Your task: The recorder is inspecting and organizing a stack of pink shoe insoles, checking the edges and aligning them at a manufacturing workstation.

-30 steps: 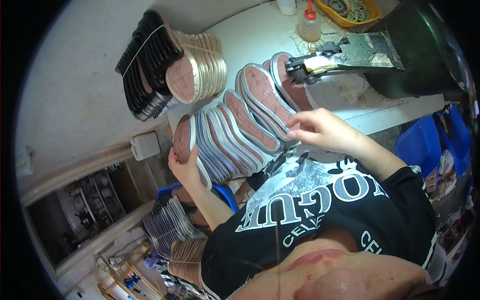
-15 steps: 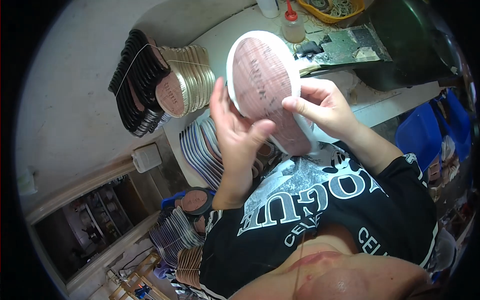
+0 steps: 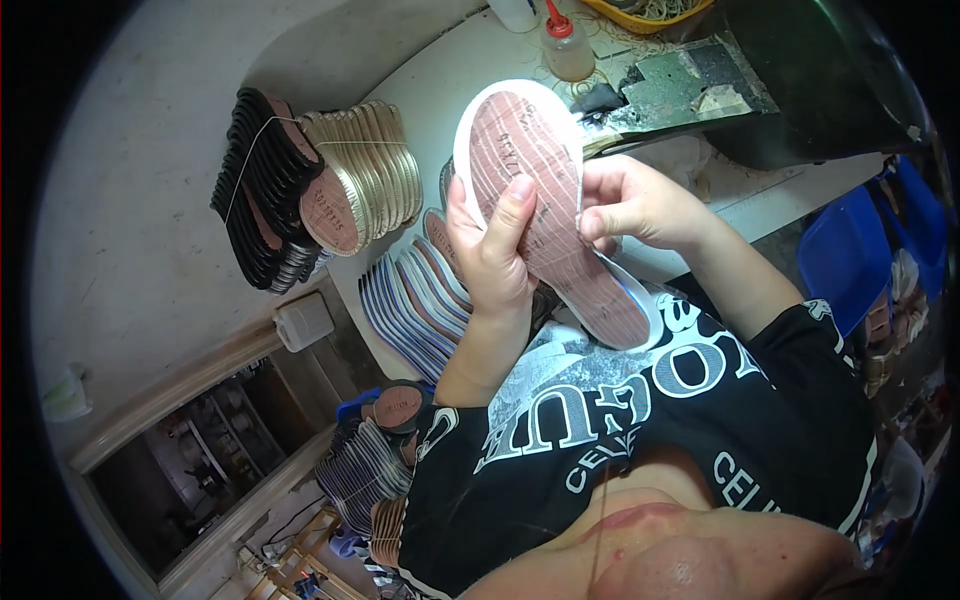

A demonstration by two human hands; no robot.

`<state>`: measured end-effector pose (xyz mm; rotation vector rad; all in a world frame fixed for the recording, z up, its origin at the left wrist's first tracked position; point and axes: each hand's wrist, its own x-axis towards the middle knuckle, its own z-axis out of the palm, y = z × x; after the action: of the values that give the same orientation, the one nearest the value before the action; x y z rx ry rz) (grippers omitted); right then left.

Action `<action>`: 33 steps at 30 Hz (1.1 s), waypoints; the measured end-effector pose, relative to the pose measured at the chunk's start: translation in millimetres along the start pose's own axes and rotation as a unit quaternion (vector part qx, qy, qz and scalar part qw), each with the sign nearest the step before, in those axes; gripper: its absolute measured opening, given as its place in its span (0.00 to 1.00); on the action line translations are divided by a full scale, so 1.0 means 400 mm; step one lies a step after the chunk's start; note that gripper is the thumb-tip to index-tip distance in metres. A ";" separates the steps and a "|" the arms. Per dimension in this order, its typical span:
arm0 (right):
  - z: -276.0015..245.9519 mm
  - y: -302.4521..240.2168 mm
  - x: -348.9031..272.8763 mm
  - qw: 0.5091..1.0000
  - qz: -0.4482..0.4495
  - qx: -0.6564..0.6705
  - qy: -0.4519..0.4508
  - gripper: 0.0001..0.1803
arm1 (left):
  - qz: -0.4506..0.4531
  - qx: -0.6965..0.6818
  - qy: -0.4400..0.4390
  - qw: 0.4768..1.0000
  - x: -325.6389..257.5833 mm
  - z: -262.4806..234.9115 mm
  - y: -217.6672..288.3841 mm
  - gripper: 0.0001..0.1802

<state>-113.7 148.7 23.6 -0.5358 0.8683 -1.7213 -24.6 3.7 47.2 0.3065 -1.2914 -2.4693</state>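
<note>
A shoe insole (image 3: 545,195) with a pinkish-brown face, dark print and a white rim is held up in front of my chest. My left hand (image 3: 495,245) is closed round its left edge, the thumb lying across the face and the fingers behind. On the opposite edge my right hand (image 3: 630,205) pinches the insole at its narrow middle, thumb near the rim. The wide end points away from me; the narrow end reaches down to my shirt. Most of the insole's back is hidden.
Banded bundles of black insoles (image 3: 255,190) and gold insoles (image 3: 385,180) stand at the left. More striped insoles (image 3: 410,305) lie nearer. A red-capped bottle (image 3: 568,55), a yellow basket (image 3: 660,18) and a green-topped block (image 3: 680,90) are on the white table (image 3: 430,75). A blue chair (image 3: 850,255) is at right.
The insole has come slightly lower, and its narrow end now shows fully. My left hand, spread half a second ago, has closed on it with the thumb on its face.
</note>
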 end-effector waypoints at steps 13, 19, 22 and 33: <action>0.007 -0.033 -0.006 0.960 -0.010 -0.222 0.173 0.22 | 0.069 0.202 0.078 0.974 0.068 -0.052 -0.070 0.19; -0.011 -0.033 -0.045 0.981 0.005 -0.009 0.195 0.28 | 0.017 0.115 0.099 0.988 0.124 -0.048 -0.087 0.21; 0.002 -0.011 -0.066 0.975 -0.013 0.025 0.222 0.27 | 0.005 0.103 0.103 0.989 0.124 -0.024 -0.068 0.21; 0.028 0.028 -0.002 0.999 -0.009 0.032 0.006 0.20 | -0.006 0.072 0.015 0.997 -0.020 0.009 0.017 0.18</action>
<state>-98.4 144.7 22.2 -0.4916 0.8160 -1.7648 -17.3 5.9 55.3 0.3848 -1.4626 -2.3762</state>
